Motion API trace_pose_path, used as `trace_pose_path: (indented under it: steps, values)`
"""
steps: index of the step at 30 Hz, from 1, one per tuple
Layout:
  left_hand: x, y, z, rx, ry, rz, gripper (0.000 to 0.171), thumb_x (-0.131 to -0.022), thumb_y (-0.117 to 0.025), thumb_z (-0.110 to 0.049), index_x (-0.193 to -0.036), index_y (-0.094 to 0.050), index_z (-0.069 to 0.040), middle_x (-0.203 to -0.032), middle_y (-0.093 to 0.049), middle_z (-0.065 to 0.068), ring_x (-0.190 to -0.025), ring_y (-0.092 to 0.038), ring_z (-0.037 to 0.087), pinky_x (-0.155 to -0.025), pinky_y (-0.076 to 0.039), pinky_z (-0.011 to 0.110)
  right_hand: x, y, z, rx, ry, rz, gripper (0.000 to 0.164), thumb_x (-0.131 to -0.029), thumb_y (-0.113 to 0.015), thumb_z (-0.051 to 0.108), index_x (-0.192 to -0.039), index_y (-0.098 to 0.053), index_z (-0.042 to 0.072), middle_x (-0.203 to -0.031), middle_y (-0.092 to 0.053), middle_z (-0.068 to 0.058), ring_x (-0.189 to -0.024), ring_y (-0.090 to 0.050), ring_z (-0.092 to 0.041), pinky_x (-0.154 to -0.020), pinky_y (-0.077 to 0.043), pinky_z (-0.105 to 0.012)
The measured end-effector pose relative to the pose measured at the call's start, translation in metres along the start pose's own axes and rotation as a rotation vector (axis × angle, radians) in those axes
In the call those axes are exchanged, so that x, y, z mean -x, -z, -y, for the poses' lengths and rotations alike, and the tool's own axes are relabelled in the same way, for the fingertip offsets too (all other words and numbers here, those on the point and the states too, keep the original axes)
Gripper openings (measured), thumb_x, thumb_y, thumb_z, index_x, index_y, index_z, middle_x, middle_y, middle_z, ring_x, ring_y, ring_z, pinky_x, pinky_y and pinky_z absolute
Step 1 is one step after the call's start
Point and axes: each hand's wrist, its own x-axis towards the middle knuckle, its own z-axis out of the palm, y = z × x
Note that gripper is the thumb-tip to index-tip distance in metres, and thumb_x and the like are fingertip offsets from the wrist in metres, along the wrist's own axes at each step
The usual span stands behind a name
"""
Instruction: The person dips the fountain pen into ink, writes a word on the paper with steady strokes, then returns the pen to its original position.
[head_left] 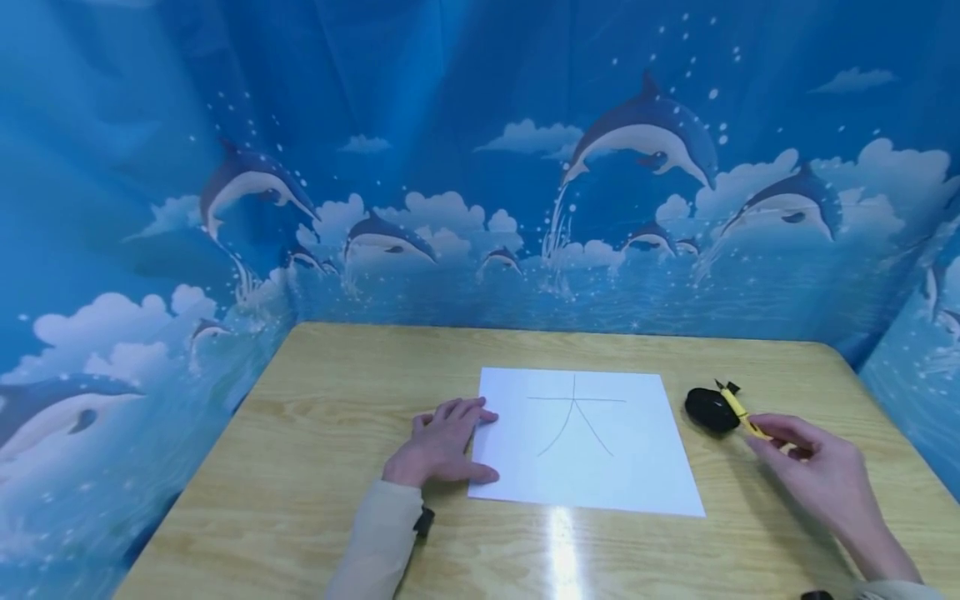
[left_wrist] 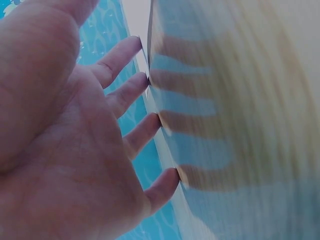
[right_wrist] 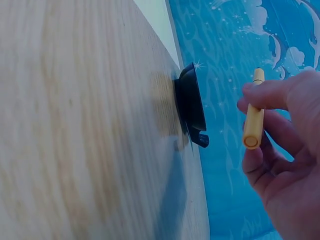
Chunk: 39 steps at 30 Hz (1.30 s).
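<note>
A white sheet of paper (head_left: 645, 475) lies on the wooden table, bearing thin dark strokes: a horizontal line crossed by a short upright, with two legs spreading below. My left hand (head_left: 446, 446) rests at the paper's left edge, fingers spread, thumb and fingertips over its margin. In the left wrist view the fingertips of that hand (left_wrist: 75, 145) touch the surface. My right hand (head_left: 821, 471) pinches a yellow pen (head_left: 735, 406) between thumb and fingers, raised above the table. The right wrist view shows the pen's round end (right_wrist: 252, 141) facing the camera.
A black rounded object (head_left: 708, 412) with a small tab sits right of the paper, overlapped by the pen in the head view. The wooden table (head_left: 337, 417) meets a blue dolphin-print curtain (head_left: 450, 167) at its back and sides.
</note>
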Motion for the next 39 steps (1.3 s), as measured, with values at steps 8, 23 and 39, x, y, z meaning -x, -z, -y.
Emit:
trace_pose_path:
  steps: [8,23,39]
  values:
    - [0.003,0.001,-0.001,0.008,-0.01,-0.007,0.08,-0.081,-0.081,-0.053,-0.148,-0.05,-0.025,-0.168,-0.031,0.004,-0.154,-0.024,0.039,-0.116,-0.024,0.07,-0.004,0.001,-0.005,-0.007,-0.021,-0.058,0.033,-0.085,-0.085,0.02,-0.111,-0.076,0.003,-0.078,-0.052,0.051,-0.066,-0.056,0.022,-0.058,-0.047,-0.005]
    - [0.004,0.003,-0.003,-0.005,-0.015,-0.006,0.079,-0.082,-0.082,-0.051,-0.149,-0.05,-0.024,-0.166,-0.033,0.006,-0.154,-0.026,0.039,-0.115,-0.025,0.071,-0.021,0.002,-0.018,0.125,-0.053,-0.085,0.031,-0.089,-0.081,0.027,-0.111,-0.078,0.005,-0.092,-0.079,-0.019,-0.063,-0.046,0.026,-0.05,-0.04,-0.015]
    - [0.003,0.002,-0.004,-0.022,-0.011,-0.023,0.08,-0.08,-0.083,-0.054,-0.147,-0.05,-0.026,-0.165,-0.034,0.007,-0.153,-0.027,0.039,-0.115,-0.025,0.072,-0.041,-0.004,-0.042,0.175,0.033,0.065,0.034,-0.09,-0.08,0.028,-0.114,-0.075,0.004,-0.099,-0.078,-0.02,-0.072,-0.043,0.026,-0.057,-0.04,-0.014]
